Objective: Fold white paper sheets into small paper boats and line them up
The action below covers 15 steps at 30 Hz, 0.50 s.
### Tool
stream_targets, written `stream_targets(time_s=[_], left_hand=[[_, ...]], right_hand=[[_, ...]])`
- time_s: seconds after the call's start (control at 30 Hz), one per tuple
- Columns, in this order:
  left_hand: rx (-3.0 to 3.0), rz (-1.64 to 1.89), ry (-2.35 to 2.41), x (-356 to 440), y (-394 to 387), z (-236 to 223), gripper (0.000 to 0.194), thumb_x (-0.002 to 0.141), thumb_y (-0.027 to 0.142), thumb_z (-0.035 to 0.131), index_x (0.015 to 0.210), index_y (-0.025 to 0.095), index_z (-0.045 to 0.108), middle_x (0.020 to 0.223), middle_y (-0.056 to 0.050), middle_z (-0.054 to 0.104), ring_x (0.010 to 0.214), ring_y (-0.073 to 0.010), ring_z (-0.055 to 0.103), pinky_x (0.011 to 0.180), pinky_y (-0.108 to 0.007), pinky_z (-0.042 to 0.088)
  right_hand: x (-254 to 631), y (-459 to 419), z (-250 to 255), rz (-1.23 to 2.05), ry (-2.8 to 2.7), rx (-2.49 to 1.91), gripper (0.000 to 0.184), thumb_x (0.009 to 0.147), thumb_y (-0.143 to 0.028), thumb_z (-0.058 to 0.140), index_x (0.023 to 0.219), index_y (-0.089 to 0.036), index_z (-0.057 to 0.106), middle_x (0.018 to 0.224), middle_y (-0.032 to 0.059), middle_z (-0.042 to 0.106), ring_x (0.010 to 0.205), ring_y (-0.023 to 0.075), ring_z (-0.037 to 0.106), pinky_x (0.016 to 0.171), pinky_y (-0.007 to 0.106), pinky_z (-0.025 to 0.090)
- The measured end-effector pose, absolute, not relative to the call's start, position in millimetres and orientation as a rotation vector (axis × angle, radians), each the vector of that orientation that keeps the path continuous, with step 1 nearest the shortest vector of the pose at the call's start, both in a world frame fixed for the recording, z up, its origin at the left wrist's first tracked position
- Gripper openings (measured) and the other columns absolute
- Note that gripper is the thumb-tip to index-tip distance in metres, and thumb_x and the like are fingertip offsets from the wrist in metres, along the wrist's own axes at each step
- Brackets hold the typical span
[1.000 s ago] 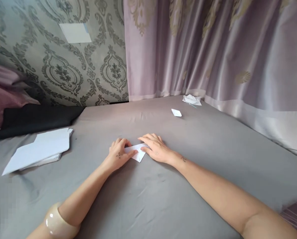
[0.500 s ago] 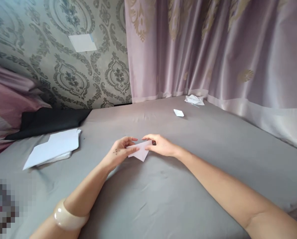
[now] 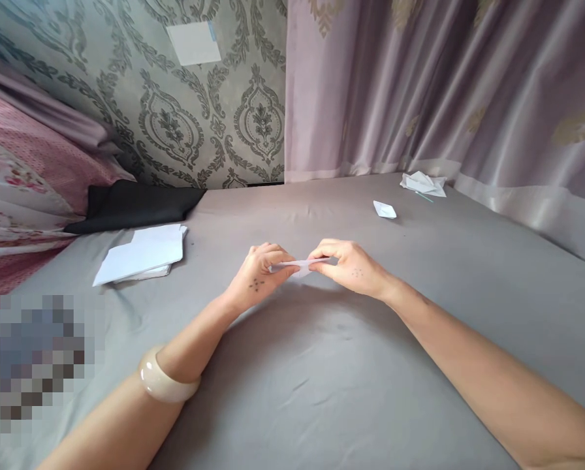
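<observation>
Between my two hands is a small folded piece of white paper (image 3: 302,267), seen nearly edge-on above the grey sheet. My left hand (image 3: 263,274), with a pale bangle (image 3: 168,382) on its forearm, pinches the left end between thumb and fingers. The right end is pinched the same way by my right hand (image 3: 348,266). A pointed flap hangs below the paper's long edge, between the thumbs. The fingers hide both ends of the paper.
A stack of white paper sheets (image 3: 143,254) lies at left, before a black cloth (image 3: 140,205). A small folded paper (image 3: 384,209) and a pile of folded papers (image 3: 424,183) rest at back right, near the purple curtain (image 3: 371,91). A blurred patch covers the lower left.
The folded paper has turned from showing its face with a downward point to almost edge-on. Both hands still grip it. The view has shifted, so the surroundings sit further right and higher.
</observation>
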<state>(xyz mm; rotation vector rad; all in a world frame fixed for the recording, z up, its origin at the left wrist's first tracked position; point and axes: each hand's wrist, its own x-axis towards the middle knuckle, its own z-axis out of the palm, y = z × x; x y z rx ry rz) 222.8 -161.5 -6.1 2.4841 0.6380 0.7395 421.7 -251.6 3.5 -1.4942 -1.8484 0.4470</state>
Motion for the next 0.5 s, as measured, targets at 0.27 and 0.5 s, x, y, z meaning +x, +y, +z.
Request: stream_targets(time_s=[0.27, 0.5], left_hand=[[3.332, 0.924, 0.361, 221.4, -157.5, -21.2, 0.023, 0.095, 0.016, 0.042, 0.081, 0.017, 0.061, 0.086, -0.005, 0.067, 0.079, -0.0176, 0.051, 0.077, -0.033, 0.035], [3.467, 0.628, 0.285, 225.5, -165.1, -25.4, 0.03, 0.096, 0.013, 0.038, 0.073, 0.016, 0.058, 0.08, -0.007, 0.062, 0.079, -0.0193, 0.05, 0.082, -0.035, 0.035]], right_hand=[[420.1, -247.2, -25.5, -0.776, -2.207, -1.337, 0.028, 0.091, -0.006, 0.044, 0.074, -0.017, 0.064, 0.077, 0.0038, 0.065, 0.077, 0.0163, 0.049, 0.077, 0.031, 0.035], [416.1, -252.5, -32.7, -0.751, -2.314, -1.468, 0.031, 0.089, -0.003, 0.043, 0.069, -0.018, 0.062, 0.073, 0.0032, 0.061, 0.073, 0.0164, 0.045, 0.076, 0.031, 0.034]])
